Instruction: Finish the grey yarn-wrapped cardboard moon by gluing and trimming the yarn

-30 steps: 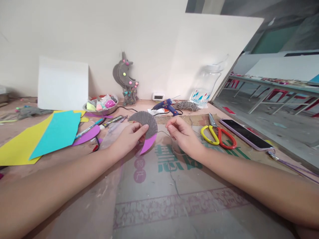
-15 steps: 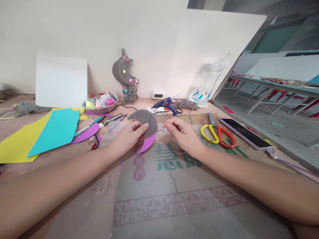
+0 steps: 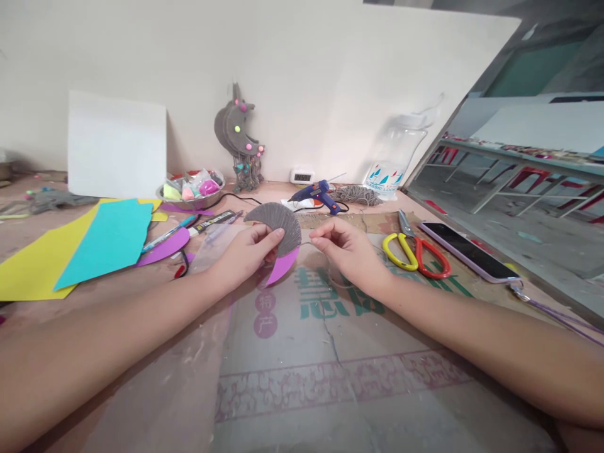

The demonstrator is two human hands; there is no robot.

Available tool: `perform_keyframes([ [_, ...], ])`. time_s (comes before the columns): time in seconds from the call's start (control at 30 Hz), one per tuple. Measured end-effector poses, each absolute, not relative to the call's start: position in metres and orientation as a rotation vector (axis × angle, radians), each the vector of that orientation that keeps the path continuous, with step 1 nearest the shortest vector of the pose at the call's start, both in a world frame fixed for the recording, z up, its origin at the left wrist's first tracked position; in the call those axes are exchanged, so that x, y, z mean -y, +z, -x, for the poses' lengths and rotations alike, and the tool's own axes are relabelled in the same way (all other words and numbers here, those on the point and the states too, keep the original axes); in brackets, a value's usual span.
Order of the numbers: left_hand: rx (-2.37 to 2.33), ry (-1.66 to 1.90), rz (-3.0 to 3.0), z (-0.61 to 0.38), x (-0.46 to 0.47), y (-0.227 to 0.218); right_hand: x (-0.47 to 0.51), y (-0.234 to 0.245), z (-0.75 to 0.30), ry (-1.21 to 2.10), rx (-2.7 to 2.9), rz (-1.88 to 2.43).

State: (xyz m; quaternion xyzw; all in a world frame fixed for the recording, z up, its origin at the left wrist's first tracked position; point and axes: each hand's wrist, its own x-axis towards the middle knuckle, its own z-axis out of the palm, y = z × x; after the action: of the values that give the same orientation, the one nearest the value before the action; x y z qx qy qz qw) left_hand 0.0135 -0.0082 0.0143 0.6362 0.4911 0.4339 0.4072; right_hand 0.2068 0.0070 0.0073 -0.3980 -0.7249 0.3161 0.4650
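One crescent (image 3: 285, 220), long axis steep, tip down-left; left hand (image 3: 252, 250) pinches it, right hand (image 3: 348, 253) yarn (image 3: 306, 243).

From here I see one camera on the person's head; it faces forward and down, close over the table (image 3: 276, 190).

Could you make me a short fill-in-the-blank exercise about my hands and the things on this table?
The left hand holds a crescent wrapped in ____ thread.
The crescent's bare lower tip is ____.
The scissors have one red handle and one ____ handle.
In the picture, the phone lies to the ____ of the scissors.

Missing words: gray; purple; yellow; right.
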Motion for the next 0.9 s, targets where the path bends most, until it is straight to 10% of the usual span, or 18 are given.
perform_keyframes([
  [0.9, -1.396, 1.024, -1.885, -0.013, 0.013, 0.022, -0.005, 0.009, -0.200, 1.137, 1.908, 1.023],
])
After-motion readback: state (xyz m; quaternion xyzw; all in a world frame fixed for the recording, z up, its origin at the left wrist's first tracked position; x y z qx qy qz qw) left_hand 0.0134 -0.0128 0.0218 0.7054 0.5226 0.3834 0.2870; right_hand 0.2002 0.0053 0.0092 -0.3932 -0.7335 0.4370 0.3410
